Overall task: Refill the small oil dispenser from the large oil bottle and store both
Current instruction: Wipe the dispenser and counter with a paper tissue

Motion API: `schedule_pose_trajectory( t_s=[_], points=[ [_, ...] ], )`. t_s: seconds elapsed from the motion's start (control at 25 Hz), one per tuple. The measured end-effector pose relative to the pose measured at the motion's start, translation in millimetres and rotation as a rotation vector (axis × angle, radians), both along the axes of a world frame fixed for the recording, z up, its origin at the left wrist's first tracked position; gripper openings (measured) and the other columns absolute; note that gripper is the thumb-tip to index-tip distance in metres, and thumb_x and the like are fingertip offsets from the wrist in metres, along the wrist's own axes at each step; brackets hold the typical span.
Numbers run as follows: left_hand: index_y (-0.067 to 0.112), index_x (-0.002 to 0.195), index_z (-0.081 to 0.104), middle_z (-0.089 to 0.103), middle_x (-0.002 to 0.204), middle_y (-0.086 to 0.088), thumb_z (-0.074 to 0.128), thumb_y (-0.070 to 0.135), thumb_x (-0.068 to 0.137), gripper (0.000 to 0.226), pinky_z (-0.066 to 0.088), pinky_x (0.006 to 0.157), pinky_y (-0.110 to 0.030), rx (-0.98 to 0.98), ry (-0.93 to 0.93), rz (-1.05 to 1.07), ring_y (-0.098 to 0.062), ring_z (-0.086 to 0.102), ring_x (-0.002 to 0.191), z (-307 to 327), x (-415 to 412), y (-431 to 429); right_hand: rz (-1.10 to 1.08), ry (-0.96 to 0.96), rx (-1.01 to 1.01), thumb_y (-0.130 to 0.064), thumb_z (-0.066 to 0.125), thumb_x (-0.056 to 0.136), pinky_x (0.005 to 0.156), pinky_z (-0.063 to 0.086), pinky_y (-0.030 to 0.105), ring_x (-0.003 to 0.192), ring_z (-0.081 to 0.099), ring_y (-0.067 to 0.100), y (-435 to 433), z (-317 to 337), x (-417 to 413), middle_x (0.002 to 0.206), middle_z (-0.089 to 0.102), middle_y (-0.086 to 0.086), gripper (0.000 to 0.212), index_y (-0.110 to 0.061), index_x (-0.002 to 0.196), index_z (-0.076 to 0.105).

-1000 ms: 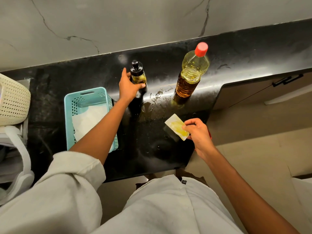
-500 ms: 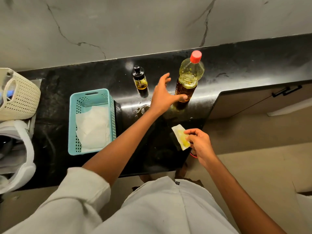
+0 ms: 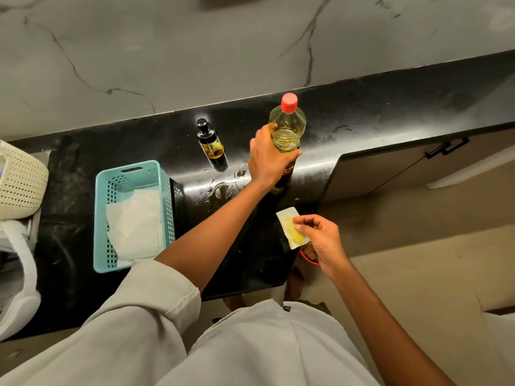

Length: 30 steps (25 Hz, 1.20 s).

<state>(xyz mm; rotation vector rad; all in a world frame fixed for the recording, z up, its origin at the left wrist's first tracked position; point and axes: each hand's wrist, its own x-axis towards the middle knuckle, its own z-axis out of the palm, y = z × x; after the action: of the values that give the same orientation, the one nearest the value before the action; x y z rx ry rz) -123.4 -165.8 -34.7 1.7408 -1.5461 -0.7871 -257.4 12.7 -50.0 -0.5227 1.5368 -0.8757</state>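
The large oil bottle [image 3: 287, 126], clear plastic with a red cap and yellow oil inside, stands upright on the black counter [image 3: 390, 118]. My left hand [image 3: 267, 160] grips its body from the left side. The small oil dispenser [image 3: 210, 144], glass with a black pump top and some oil in it, stands free a little to the left of that hand. My right hand [image 3: 320, 238] pinches a small oil-stained piece of paper [image 3: 291, 227] over the counter's front edge.
A teal plastic basket [image 3: 107, 218] holding white paper towels sits on the counter's left part. A cream perforated basket [image 3: 19, 179] is at the far left. Oil or water drops [image 3: 223, 188] lie on the counter between dispenser and bottle. A cabinet door with a black handle [image 3: 446, 147] is at right.
My left hand let go of the small dispenser, crossed to the right and closed around the large bottle. My right hand kept the stained paper in about the same place.
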Motion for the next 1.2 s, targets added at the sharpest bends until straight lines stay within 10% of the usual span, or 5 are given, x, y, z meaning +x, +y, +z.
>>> schedule_pose_trajectory(
  t_s=[0.6,1.2],
  points=[
    [0.031,0.110,0.061,0.073,0.108,0.015,0.091,0.052,0.074,0.051,0.060,0.092,-0.039,-0.038,0.158,0.157,-0.011,0.071,0.103,15,29,-28,-0.053,-0.061,0.003,0.002,0.076,0.092,0.064,0.058,0.019,0.088,0.079,0.009,-18,-10,-13,0.107,0.080,0.005,0.018,-0.006,0.107,0.082],
    [0.024,0.118,0.059,0.071,0.117,0.010,0.090,0.053,0.068,0.065,0.057,0.094,-0.042,-0.008,0.115,0.415,-0.019,0.067,0.110,23,79,-93,-0.044,0.017,0.042,0.002,0.074,0.094,0.070,0.063,0.021,0.101,0.075,0.010,-20,-27,-30,0.116,0.078,-0.004,0.026,-0.015,0.112,0.082]
  ],
)
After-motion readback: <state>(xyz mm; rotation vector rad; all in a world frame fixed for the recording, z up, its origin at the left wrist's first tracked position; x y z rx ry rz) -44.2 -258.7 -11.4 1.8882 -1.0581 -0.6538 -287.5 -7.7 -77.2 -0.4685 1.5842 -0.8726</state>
